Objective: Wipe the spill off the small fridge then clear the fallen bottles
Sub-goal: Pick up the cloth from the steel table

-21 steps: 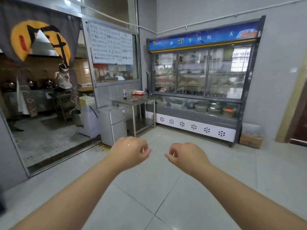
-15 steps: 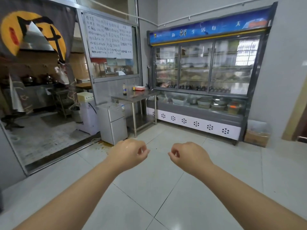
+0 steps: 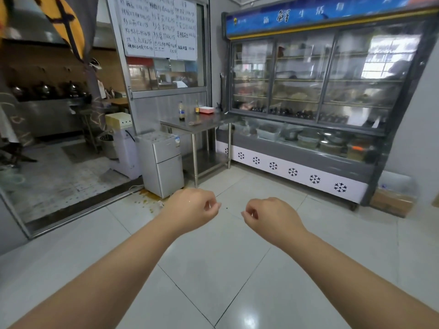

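My left hand (image 3: 193,208) and right hand (image 3: 269,216) are curled, holding nothing. The small fridge (image 3: 162,162) stands well ahead beside the steel table (image 3: 199,123), unwiped. I'd say I need a cloth first.

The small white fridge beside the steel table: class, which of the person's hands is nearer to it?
Left. The left hand hangs just in front of the small fridge, below its base in the picture; the right hand is farther off to the right.

Open tiled floor (image 3: 237,269) leads to the small fridge (image 3: 164,167), hemmed by a steel table (image 3: 202,124) and a white machine (image 3: 123,148).
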The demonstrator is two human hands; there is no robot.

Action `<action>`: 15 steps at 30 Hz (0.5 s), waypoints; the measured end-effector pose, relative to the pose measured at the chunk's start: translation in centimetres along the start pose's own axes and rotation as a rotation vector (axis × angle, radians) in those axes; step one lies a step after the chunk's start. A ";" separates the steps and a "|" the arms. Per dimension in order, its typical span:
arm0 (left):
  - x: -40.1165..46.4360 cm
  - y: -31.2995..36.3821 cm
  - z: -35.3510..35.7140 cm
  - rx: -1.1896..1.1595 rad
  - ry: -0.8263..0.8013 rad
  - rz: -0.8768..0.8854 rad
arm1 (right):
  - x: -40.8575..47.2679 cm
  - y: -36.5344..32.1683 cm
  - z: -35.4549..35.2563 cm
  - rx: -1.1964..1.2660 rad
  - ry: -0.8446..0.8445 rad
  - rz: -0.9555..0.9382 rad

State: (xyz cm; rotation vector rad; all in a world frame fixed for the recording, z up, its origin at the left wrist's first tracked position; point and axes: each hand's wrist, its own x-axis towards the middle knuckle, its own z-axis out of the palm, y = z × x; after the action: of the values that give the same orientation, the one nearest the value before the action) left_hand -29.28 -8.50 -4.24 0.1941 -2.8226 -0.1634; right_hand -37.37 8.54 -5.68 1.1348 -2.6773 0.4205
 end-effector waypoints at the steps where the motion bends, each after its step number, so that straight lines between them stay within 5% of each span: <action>1: 1.3 -0.6 0.6 0.000 -0.004 0.001 | 1.4 0.5 0.6 0.000 0.000 -0.002; 15: 24.5 -13.6 6.7 -0.018 -0.028 -0.001 | 28.7 6.2 8.0 0.011 0.001 -0.025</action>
State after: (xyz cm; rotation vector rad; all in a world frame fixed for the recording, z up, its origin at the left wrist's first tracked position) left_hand -52.92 -25.01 -5.21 0.1907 -2.8478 -0.1937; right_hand -62.09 -9.25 -5.88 1.1696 -2.6600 0.4313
